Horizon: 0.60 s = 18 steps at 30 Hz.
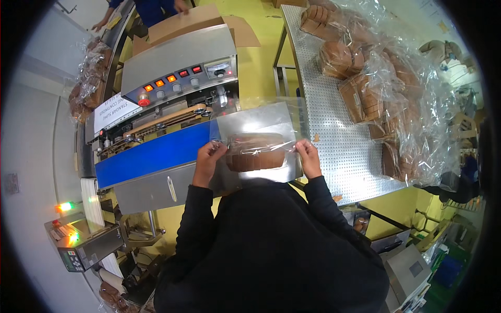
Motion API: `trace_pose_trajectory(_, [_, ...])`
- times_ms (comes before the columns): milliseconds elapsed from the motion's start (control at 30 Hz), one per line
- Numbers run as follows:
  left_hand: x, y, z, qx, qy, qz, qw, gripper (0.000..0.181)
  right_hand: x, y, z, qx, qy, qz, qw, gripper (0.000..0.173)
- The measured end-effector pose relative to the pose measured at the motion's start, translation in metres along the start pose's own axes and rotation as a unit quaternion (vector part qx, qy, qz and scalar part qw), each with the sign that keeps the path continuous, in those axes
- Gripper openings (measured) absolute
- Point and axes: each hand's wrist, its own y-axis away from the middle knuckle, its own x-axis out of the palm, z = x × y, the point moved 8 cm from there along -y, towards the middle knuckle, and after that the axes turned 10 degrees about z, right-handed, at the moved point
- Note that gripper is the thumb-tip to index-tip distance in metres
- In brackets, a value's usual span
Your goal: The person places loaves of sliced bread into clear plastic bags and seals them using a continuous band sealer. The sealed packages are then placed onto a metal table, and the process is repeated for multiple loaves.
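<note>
Between my two hands lies a clear plastic bag with a sliced brown loaf (256, 158) inside, over a shiny metal plate (258, 117). My left hand (208, 160) pinches the bag's left side, close to the end of the blue conveyor belt (156, 152). On the other side, my right hand (309, 156) pinches the bag's right edge between thumb and fingers, near the perforated metal table (328, 156). The band sealer (180, 66), with lit switches and a red stop button (143, 99), stands beyond the belt.
Several bagged loaves (364, 94) crowd the table's right side. Behind the sealer is an open cardboard box (188, 23), and beyond it a person in blue (154, 9). More bagged loaves (92, 74) sit at far left. A machine with a control panel (72, 260) stands lower left.
</note>
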Motion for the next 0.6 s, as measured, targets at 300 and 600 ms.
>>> trace_pose_trajectory(300, [0.004,-0.015,0.052,0.042,0.02,-0.125,0.991,0.022,0.021,-0.007,-0.064,0.136,-0.204,-0.083,0.966,0.024])
trace_pose_trajectory(600, [0.024,-0.042,0.096,0.003,0.292,-0.047,0.955,0.033,0.016,-0.031,-0.051,-0.026,-0.09,-0.17,0.981,0.026])
